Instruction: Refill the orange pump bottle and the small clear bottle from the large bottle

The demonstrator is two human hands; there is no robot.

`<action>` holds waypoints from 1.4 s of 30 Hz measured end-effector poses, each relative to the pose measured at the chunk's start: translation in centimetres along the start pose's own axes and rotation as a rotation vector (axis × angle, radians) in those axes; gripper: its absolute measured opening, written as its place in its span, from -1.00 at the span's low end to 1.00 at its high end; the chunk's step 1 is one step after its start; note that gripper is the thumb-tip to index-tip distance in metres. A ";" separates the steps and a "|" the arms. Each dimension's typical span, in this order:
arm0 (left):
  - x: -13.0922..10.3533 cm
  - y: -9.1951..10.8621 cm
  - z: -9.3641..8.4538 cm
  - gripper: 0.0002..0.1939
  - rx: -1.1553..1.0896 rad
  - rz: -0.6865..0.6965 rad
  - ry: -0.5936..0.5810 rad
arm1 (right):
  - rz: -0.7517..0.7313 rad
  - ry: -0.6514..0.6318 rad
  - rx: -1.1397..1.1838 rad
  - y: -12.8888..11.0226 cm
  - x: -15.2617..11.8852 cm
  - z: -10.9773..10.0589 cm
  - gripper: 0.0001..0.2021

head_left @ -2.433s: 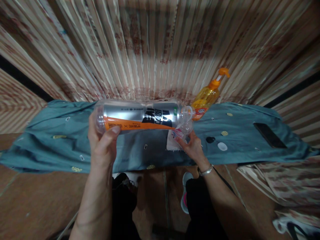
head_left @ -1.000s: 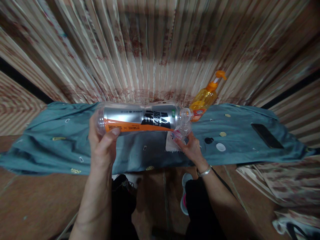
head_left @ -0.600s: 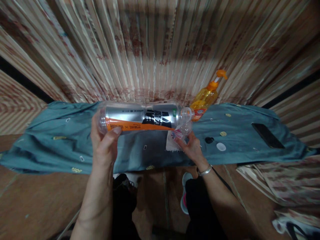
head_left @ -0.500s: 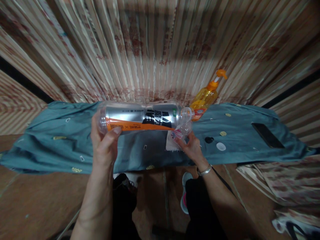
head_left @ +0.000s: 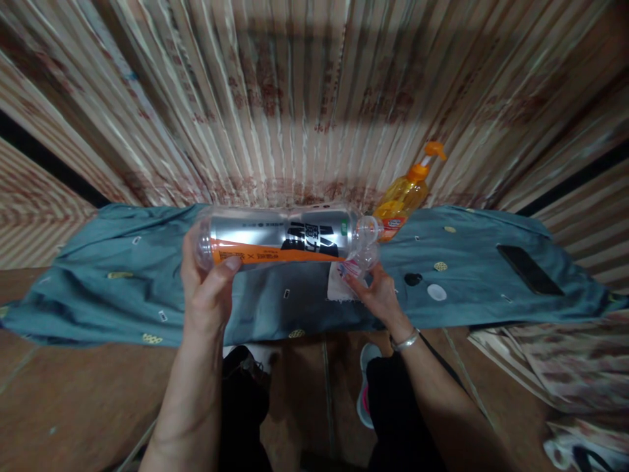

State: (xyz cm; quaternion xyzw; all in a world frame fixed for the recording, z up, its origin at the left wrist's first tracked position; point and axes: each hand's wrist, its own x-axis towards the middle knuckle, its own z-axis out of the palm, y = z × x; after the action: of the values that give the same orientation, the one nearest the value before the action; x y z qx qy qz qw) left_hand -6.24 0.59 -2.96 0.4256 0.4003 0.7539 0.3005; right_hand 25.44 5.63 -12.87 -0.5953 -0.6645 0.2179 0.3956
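Negligible movement since the earlier frame: slight view shift only. Left hand (head_left: 209,285) clasps the large bottle (head_left: 275,235) by its base; its neck, rightward of that grip, adjoins the small clear container (head_left: 362,257) pinched by the right hand (head_left: 379,293). Step judged: pouring; next calls for steady tilt.

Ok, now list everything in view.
Printed cloth: one, teal, middle.
Large plastic bottle: one, clear, silver-orange label, in left hand.
Small plastic bottle: one, clear, in right hand.
Plastic pump bottle: one, orange, cloth's back edge.
Flat phone: one, black, cloth's right.
Flat round shapes: two, white, black, right of right hand.
Square patch: one, white, near right hand.
Pleated curtain: one, striped beige, behind.
Metal bracelet: one, silver, right wrist.
Shoes: two, partly white, below.
Hands: two, bare, on bottles.
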 end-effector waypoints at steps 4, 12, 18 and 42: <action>0.1 -0.1 -0.1 -0.28 0.007 0.015 -0.001 | -0.019 0.008 -0.001 0.1 0.1 0.0 -0.43; 0.1 0.1 0.0 -0.26 0.031 0.020 -0.015 | -0.038 0.020 0.004 0.4 0.0 0.1 -0.41; 0.1 0.0 0.0 -0.30 0.031 0.037 -0.023 | -0.026 0.025 -0.015 0.4 0.0 0.1 -0.44; 0.1 -0.3 -0.6 -0.28 0.052 0.071 -0.080 | -0.035 0.008 -0.008 0.3 0.1 0.0 -0.46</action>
State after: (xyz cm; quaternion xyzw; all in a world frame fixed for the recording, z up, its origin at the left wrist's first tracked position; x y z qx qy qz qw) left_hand -6.77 0.56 -3.38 0.4770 0.3921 0.7359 0.2780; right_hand 25.69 5.76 -13.07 -0.5862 -0.6741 0.2058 0.3995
